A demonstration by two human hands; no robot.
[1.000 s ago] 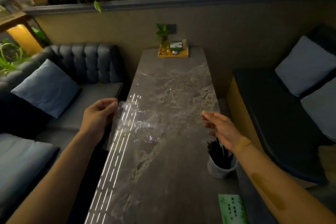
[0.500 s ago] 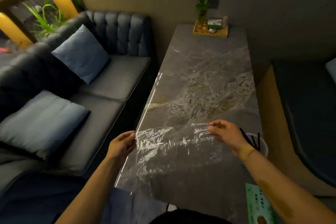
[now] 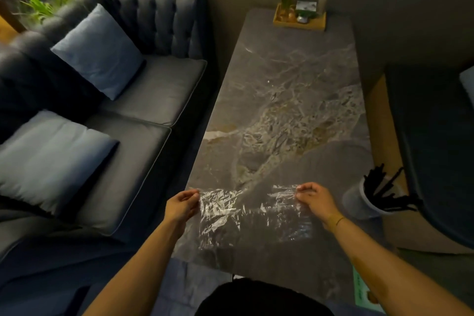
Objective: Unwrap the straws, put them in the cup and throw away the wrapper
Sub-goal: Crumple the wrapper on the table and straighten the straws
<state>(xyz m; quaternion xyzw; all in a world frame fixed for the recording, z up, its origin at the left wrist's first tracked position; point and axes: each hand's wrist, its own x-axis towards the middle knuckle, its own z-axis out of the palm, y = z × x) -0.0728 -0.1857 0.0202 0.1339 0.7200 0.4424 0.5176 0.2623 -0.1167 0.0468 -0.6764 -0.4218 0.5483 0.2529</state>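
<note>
Your left hand point(image 3: 180, 206) and right hand point(image 3: 316, 200) pinch the wrapper point(image 3: 252, 215), now lowered toward you; straws point(image 3: 382, 187) sit in the cup point(image 3: 359, 202), so only binning remains.

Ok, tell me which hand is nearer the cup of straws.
Right. The right hand pinches the wrapper just left of the cup; the left hand holds the wrapper's far end, at the table's opposite edge.
</note>
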